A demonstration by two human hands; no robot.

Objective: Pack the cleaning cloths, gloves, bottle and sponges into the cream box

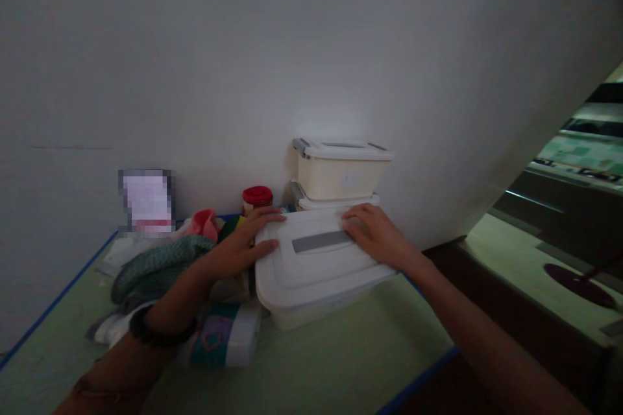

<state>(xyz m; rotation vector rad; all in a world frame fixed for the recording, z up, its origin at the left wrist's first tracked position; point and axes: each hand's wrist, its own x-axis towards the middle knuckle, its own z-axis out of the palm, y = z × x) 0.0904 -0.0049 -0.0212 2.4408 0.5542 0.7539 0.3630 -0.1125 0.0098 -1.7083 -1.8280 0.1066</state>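
Note:
A storage box with a white lid (306,282) and a grey strip across its top sits low in front of me, its near side slightly blurred. My left hand (243,240) grips the box's left end, with thumb and fingers spread over the lid's edge. At the other end, my right hand (377,233) holds the lid's right side, its fingertips beside the grey strip. The undersides of both hands are hidden. Under my left forearm lies a white and teal package (224,336), partly covered.
Behind, a cream lidded box (341,175) stands on another white-lidded box (335,203) against the wall. A red roll (257,198), a grey-green knitted cloth (156,269) and a pink cloth (203,224) lie left. The table (311,369) has a blue edge.

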